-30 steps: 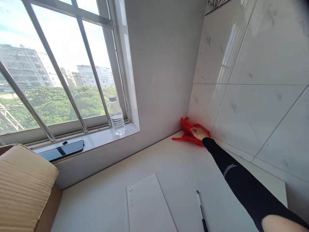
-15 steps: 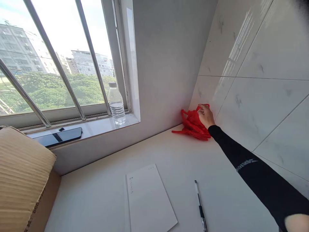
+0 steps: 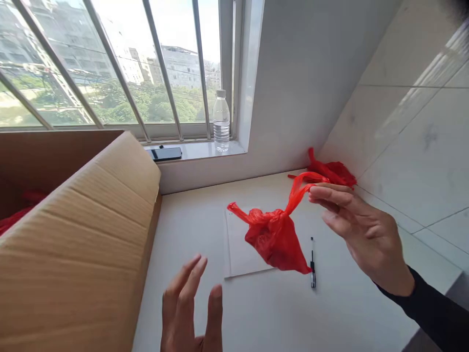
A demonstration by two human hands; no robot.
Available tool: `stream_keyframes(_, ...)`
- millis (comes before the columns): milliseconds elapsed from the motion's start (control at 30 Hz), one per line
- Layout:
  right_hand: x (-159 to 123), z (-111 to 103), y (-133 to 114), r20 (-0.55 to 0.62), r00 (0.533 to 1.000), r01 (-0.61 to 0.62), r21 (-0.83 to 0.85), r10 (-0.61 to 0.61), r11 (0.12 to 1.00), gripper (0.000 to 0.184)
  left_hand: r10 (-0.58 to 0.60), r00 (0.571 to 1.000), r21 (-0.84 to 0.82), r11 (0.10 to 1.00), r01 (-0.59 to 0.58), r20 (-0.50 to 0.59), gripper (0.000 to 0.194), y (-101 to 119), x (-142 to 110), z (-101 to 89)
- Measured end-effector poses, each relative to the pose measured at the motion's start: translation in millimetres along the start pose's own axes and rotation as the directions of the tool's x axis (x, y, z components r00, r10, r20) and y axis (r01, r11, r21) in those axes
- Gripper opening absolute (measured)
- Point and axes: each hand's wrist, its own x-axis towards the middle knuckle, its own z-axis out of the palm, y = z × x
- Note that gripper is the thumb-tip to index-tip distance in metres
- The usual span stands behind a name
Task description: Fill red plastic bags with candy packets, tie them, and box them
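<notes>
A red plastic bag (image 3: 274,239) hangs in the air above the white table, held by one handle loop in the fingers of my right hand (image 3: 366,227). Something bulges inside the bag, but its kind does not show. My left hand (image 3: 188,308) is raised at the lower middle, fingers apart and nothing in it. Below and behind the bag lies a white notebook (image 3: 236,252), partly covered by it. Just right of the bag's lower corner, a pen (image 3: 312,269) lies on the table. A second red plastic bag (image 3: 335,172) rests in the far corner by the tiled wall.
An open cardboard box (image 3: 84,244) stands on the left, with red plastic (image 3: 14,217) inside. On the window sill are a phone (image 3: 166,154) and a clear water bottle (image 3: 221,122). Metal bars (image 3: 164,68) cross the window.
My right hand has come back from the far corner, lifting one red bag away from the pile. My left hand has come into view, and the view has swung left.
</notes>
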Motion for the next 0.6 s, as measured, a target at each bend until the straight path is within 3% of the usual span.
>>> stream_keyframes(33,-16,10,-3,0.054,0.998,-0.022,0.002,0.022,1.000,0.033,0.120,0.993,0.039,0.992,-0.119,-0.019,0.066,3,7,-0.9)
stream_keyframes(67,-30,19,-3,0.098,0.994,-0.040,0.002,0.040,0.999,0.034,0.218,0.975,0.064,0.973,-0.220,0.038,0.073,5,14,-1.9)
stream_keyframes(133,-52,35,0,0.175,0.981,-0.086,0.015,0.082,0.996,0.036,0.248,0.930,0.035,0.963,-0.267,0.272,0.053,4,24,-4.1)
stream_keyframes(200,-67,49,4,0.228,0.966,-0.129,0.000,0.125,0.992,0.037,0.170,0.888,0.001,0.982,-0.189,0.428,0.022,-3,27,-6.6)
stream_keyframes(233,-72,54,5,0.229,0.963,-0.139,-0.036,0.144,0.990,0.037,0.124,0.882,-0.003,0.990,-0.138,0.455,0.015,-7,25,-7.9)
stream_keyframes(300,-80,62,4,0.145,0.981,-0.105,-0.157,0.128,0.982,0.034,0.053,0.886,-0.006,0.998,-0.056,0.461,0.011,-15,17,-9.8)
stream_keyframes(367,-88,69,0,0.045,0.999,-0.004,-0.270,0.017,0.963,0.027,-0.006,0.886,-0.026,0.999,0.020,0.464,0.009,-20,7,-10.8)
stream_keyframes(400,-93,72,-2,0.052,0.997,0.061,-0.291,-0.048,0.955,0.024,-0.024,0.882,-0.044,0.998,0.051,0.471,0.009,-20,2,-11.1)
stream_keyframes(500,-104,86,-4,0.256,0.962,0.168,-0.270,-0.097,0.948,0.028,-0.042,0.864,-0.111,0.987,0.112,0.502,0.010,-16,-7,-12.6)
stream_keyframes(600,-109,96,0,0.401,0.916,0.116,-0.254,-0.005,0.960,0.033,-0.049,0.854,-0.162,0.975,0.154,0.518,0.014,-9,-10,-16.5)
